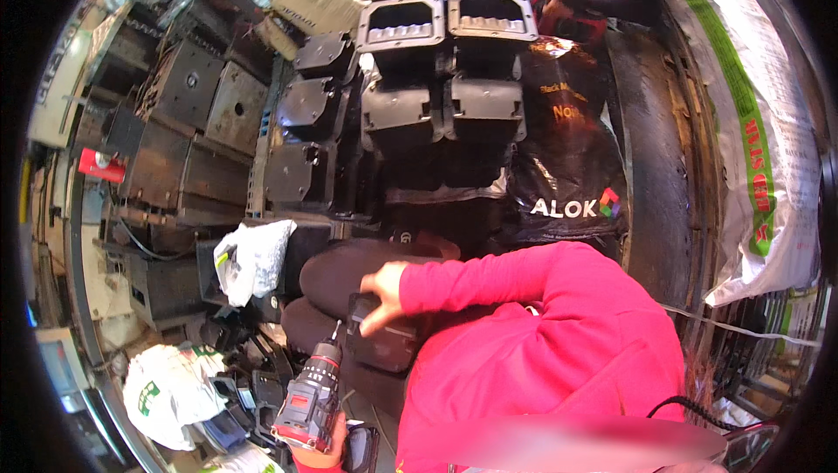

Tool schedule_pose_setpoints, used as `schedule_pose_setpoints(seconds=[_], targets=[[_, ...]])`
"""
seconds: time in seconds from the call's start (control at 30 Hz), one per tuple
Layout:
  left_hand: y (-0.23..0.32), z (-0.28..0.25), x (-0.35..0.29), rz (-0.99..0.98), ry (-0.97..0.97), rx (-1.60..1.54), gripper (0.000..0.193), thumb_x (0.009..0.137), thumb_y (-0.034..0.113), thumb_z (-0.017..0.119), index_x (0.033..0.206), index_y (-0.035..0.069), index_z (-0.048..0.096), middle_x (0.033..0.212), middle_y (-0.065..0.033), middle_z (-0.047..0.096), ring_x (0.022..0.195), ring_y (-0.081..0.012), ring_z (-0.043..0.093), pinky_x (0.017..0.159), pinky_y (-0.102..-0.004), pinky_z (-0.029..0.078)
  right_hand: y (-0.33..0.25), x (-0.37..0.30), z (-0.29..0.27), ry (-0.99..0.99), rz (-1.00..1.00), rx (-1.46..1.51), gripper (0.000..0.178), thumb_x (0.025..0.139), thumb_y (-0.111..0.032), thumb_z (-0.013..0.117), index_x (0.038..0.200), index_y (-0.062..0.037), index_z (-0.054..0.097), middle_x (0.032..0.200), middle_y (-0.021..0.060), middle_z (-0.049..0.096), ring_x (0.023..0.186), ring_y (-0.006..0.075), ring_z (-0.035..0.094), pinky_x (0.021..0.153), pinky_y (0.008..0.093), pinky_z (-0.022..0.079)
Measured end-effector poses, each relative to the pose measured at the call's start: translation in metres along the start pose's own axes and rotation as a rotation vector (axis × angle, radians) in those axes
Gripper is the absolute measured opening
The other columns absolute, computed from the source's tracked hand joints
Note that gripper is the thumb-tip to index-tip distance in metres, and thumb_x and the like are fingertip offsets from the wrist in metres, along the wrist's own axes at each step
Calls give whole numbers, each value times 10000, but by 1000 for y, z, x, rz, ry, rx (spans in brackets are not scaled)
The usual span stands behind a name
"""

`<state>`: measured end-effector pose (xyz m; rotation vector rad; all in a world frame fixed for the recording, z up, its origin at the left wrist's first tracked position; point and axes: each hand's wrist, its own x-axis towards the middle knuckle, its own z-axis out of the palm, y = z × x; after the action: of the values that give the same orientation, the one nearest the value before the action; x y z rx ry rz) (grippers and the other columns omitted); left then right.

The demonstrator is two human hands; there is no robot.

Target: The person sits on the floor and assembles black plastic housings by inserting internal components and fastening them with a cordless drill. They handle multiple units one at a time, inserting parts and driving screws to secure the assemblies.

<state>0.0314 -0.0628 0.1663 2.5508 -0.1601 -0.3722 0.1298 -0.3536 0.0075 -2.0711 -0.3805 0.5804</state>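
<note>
My left hand (326,450) grips the handle of a red and black cordless drill (307,399). The drill's bit points up and to the right, its tip just left of a black plastic housing (388,346). That housing rests on my lap, over dark trousers (336,277). Over its upper left corner my right hand (382,298) is closed, holding it steady; part of the housing is hidden beneath the pink sleeve. No screw can be made out at the drill's tip.
Stacked black housings with grey rims (401,35) stand ahead, beside a black printed plastic sack (567,150). A white woven sack (759,150) leans at right. White plastic bags (253,259) and black parts lie at left. Another person's hand (556,5) shows at the far right.
</note>
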Motion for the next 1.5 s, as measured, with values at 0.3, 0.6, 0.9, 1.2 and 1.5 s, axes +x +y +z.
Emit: schedule_pose_setpoints(seconds=[0.3, 0.6, 0.9, 1.2, 1.5], targets=[[16, 34, -5, 137, 111, -194, 695, 703, 163, 765, 1334, 50, 496, 1255, -110, 599, 1121, -235, 602, 957, -340, 477, 2, 5, -24, -303, 28, 1852, 588, 950, -420, 526, 1380, -24, 457, 1419, 168, 482, 1317, 306, 465, 1040, 467, 429], [21, 39, 11, 253, 39, -218, 675, 697, 127, 770, 1312, 22, 513, 1241, -111, 604, 1084, -212, 628, 928, -310, 503, -34, 6, 1, -217, -13, 1939, 632, 850, -55, 442, 1470, -23, 321, 1491, 213, 373, 1395, 362, 351, 1126, 520, 328], [14, 44, 12, 285, 53, -118, 683, 689, 117, 772, 1315, 30, 514, 1205, -109, 620, 1059, -213, 636, 915, -310, 508, -29, 5, 7, -224, -22, 1917, 629, 861, -103, 471, 1466, -22, 323, 1482, 205, 390, 1373, 364, 385, 1108, 514, 354], [27, 30, 2, -105, 21, -662, 614, 706, 80, 761, 1271, 42, 525, 1198, -93, 609, 1068, -203, 616, 940, -315, 479, -18, -9, 5, -287, 266, 1706, 416, 953, -300, 596, 1251, -11, 561, 1093, 112, 664, 960, 212, 677, 814, 365, 596], [18, 31, -4, -213, 24, -794, 635, 686, 89, 777, 1265, 41, 521, 1192, -85, 607, 1081, -199, 606, 951, -319, 471, -27, -9, 10, -195, 283, 1674, 205, 929, -119, 632, 1122, -47, 633, 991, 82, 679, 871, 179, 691, 762, 315, 610]])
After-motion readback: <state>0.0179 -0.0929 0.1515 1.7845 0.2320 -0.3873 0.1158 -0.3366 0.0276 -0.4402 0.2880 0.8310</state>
